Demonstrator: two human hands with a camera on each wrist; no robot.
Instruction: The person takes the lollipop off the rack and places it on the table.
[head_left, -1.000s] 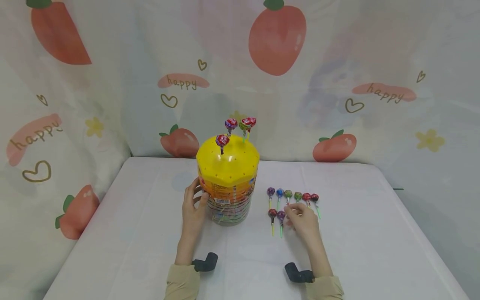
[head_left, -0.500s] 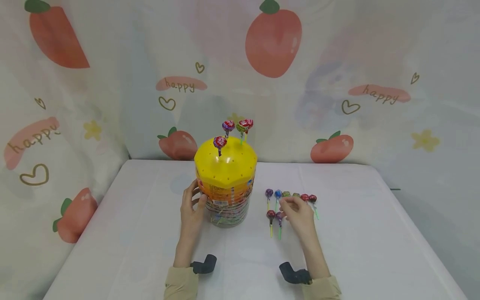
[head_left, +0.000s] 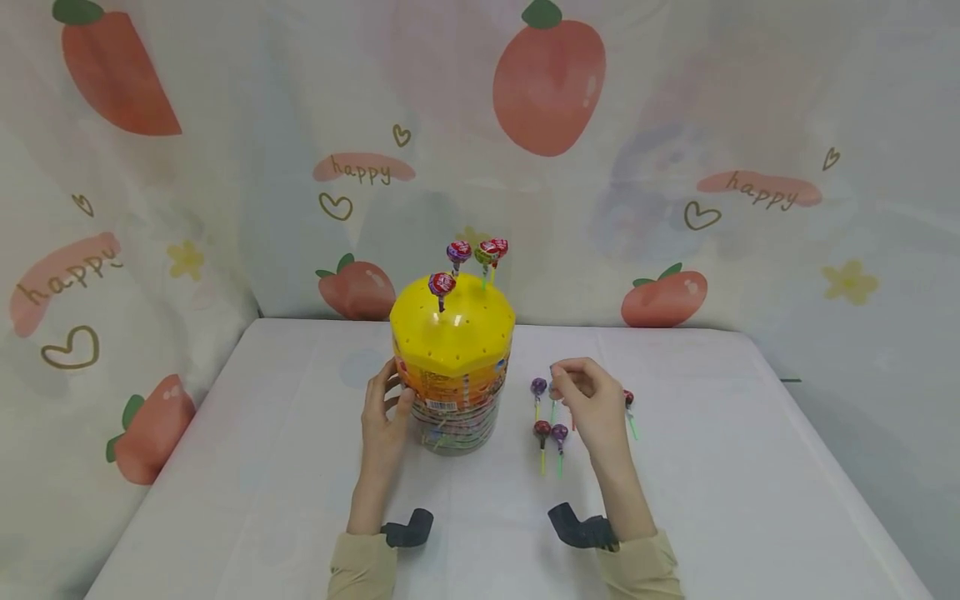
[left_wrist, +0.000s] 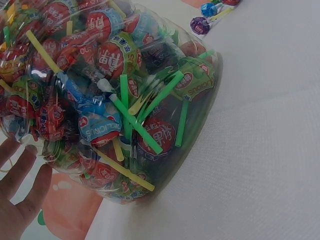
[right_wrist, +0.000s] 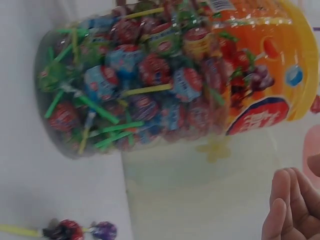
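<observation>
A clear jar of lollipops (head_left: 450, 387) with a yellow lid (head_left: 450, 329) stands upright on the table. My left hand (head_left: 384, 421) holds the jar's left side, fingers behind and thumb in front; part of that hand (left_wrist: 22, 187) shows in the left wrist view. Several lollipops (head_left: 442, 285) stand in holes in the lid. My right hand (head_left: 592, 400) is over the lollipops right of the jar, fingers bent and thumb near the index finger; I cannot tell if it pinches anything. Near it lie a purple lollipop (head_left: 538, 387), a dark red one (head_left: 542, 428) and another purple one (head_left: 559, 432).
A red lollipop (head_left: 628, 399) lies just right of my right hand, which hides others in that row. The white tablecloth (head_left: 750, 467) covers the table. Behind it hangs a fruit-printed curtain (head_left: 450, 75).
My right hand has moved up and left over the row of lollipops, covering more of them. The left hand stays at the jar, and the lollipops in the lid stay put.
</observation>
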